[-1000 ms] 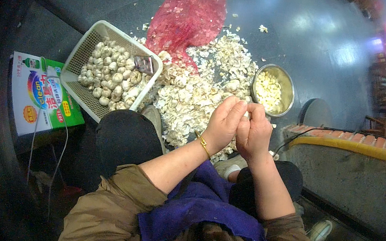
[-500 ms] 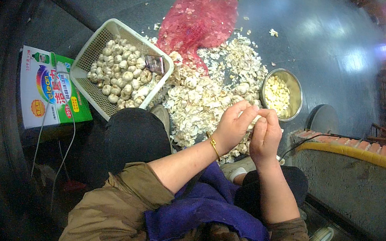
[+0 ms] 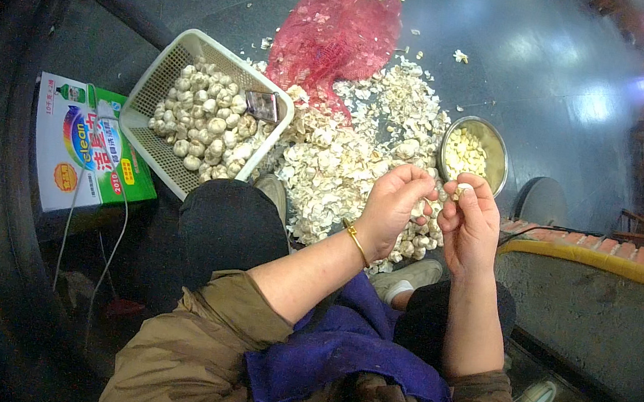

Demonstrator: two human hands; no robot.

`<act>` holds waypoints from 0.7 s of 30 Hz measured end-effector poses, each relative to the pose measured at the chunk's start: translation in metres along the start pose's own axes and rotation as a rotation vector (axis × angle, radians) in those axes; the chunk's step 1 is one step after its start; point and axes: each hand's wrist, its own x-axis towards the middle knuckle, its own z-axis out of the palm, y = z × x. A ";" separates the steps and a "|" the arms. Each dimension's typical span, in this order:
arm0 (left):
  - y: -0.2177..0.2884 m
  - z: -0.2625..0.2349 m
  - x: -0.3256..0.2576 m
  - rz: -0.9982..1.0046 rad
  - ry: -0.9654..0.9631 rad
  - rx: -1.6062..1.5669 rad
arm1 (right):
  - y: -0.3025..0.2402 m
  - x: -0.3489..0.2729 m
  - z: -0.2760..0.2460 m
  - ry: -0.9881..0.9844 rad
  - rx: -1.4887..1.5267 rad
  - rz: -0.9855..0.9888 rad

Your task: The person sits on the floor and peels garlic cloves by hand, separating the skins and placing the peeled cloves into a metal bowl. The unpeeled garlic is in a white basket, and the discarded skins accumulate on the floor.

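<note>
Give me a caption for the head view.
Both hands, left hand and right hand, peel a garlic clove above peelings.

Shiny metal bowl [image 3: 495, 146], red mesh sack [image 3: 336, 28], seemingly plastic lattice basket [image 3: 152, 148].

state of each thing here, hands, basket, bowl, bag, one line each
left hand: curled shut, over the peel pile
right hand: pinching a garlic clove
basket: part full of garlic bulbs
metal bowl: holds peeled cloves
red mesh bag: slumped on the floor
peel pile: heaped, loose
</note>
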 end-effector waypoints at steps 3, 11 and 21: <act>-0.002 0.000 0.000 -0.006 -0.031 0.024 | 0.000 0.001 -0.006 -0.085 0.015 0.035; -0.002 0.002 0.000 0.026 -0.097 0.062 | 0.004 -0.002 -0.001 -0.036 0.012 0.060; 0.004 0.003 -0.006 0.115 -0.010 0.213 | 0.003 0.000 -0.004 -0.042 0.052 0.091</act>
